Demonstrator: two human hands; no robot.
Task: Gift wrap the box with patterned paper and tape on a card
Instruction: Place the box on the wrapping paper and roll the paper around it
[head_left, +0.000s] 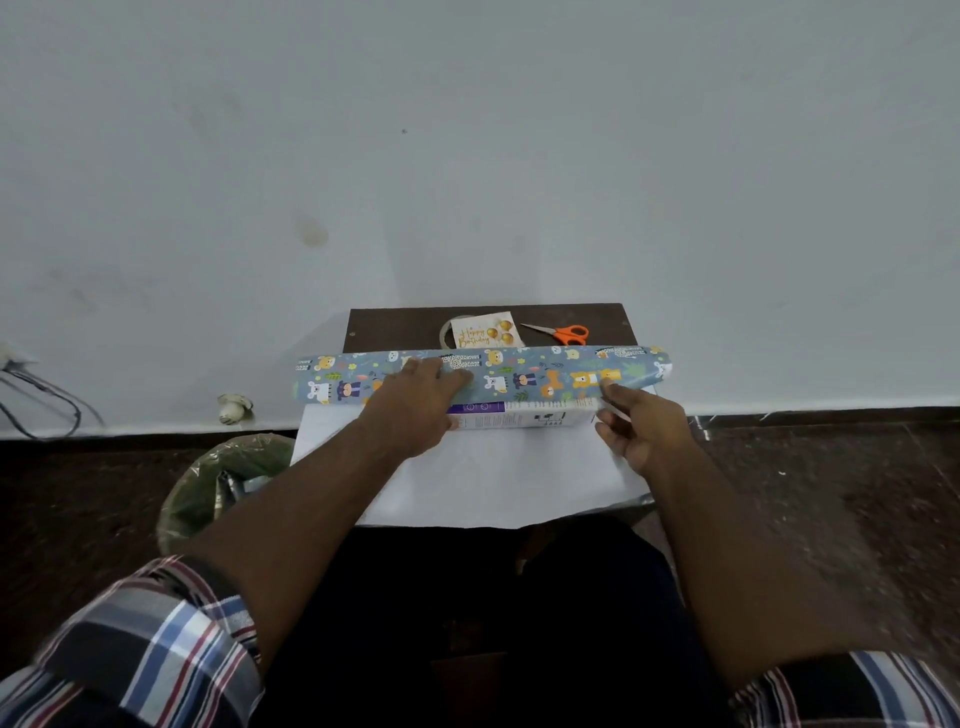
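On the small table in front of me, my left hand is pressing flat-fingered on the paper folded over the box, while my right hand is pinching the paper's right edge. The box is lying crosswise, long axis left to right, between both hands, the left nearer its middle. Its print is too small to read. Beyond lie the card, reading "Happy Birthday", tape and scissors.

Wrapping paper looks glossy, white matt underside; printed cardboard box, dark wood table, orange plastic-handled scissors, glossy card.
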